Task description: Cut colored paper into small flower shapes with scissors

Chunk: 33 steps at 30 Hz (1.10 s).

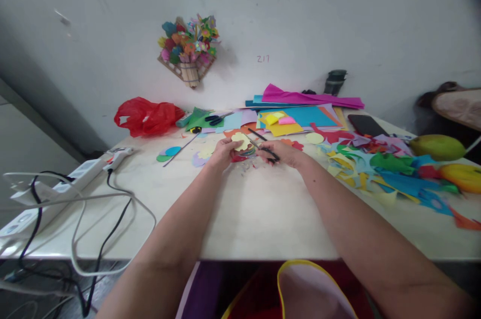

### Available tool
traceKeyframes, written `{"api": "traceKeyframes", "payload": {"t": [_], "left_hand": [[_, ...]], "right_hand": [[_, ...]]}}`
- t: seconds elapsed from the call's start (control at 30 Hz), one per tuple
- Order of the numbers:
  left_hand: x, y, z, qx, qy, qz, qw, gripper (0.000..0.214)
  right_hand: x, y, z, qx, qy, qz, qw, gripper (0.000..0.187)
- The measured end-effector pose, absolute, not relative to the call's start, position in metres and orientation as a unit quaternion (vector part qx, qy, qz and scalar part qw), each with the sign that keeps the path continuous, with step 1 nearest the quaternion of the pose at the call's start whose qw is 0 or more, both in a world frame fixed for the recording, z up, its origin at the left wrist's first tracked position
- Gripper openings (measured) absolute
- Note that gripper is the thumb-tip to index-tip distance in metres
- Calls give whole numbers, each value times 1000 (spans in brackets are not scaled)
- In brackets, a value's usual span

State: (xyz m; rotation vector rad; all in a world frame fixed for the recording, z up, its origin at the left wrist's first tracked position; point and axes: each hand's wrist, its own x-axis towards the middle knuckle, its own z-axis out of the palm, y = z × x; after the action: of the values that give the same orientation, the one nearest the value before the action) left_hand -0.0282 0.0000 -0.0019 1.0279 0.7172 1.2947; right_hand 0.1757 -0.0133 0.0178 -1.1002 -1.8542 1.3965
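Note:
My left hand [222, 153] pinches a pale yellow paper flower [239, 139] with a scalloped edge, held just above the table. In my right hand [281, 152] is a pair of scissors [269, 152] with black handles, its blades reaching left to the flower's right edge. Whether the blades are touching the paper I cannot tell. Under and around my hands lie coloured paper cutouts, with an orange-red cutout [296, 144] to the right of my right hand. Tiny paper scraps [246, 168] are scattered on the table just below the flower.
Paper offcuts [376, 169] heap at the right, beside a mango [438, 147] and a dark phone [366, 125]. Coloured sheets [311, 116] and a red plastic bag [146, 116] lie at the back. A power strip [56, 199] with loose cables occupies the left edge.

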Motion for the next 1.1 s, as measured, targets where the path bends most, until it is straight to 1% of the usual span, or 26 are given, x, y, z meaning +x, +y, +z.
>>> {"api": "traceKeyframes", "payload": {"t": [0.17, 0.57, 0.83, 1.0, 1.1], "left_hand": [[-27, -2, 0, 444, 307, 566, 624, 24], [-28, 0, -2, 451, 306, 565, 620, 25], [-29, 0, -2, 448, 302, 563, 625, 27], [-29, 1, -3, 451, 302, 562, 624, 28], [-29, 1, -3, 453, 302, 560, 625, 27]], "right_hand": [[175, -14, 18, -416, -686, 523, 288, 4], [174, -14, 19, -409, -669, 543, 300, 5], [173, -14, 19, -413, -675, 536, 293, 8], [173, -17, 21, -401, -677, 543, 294, 19], [174, -16, 20, -404, -678, 541, 291, 19]]}}
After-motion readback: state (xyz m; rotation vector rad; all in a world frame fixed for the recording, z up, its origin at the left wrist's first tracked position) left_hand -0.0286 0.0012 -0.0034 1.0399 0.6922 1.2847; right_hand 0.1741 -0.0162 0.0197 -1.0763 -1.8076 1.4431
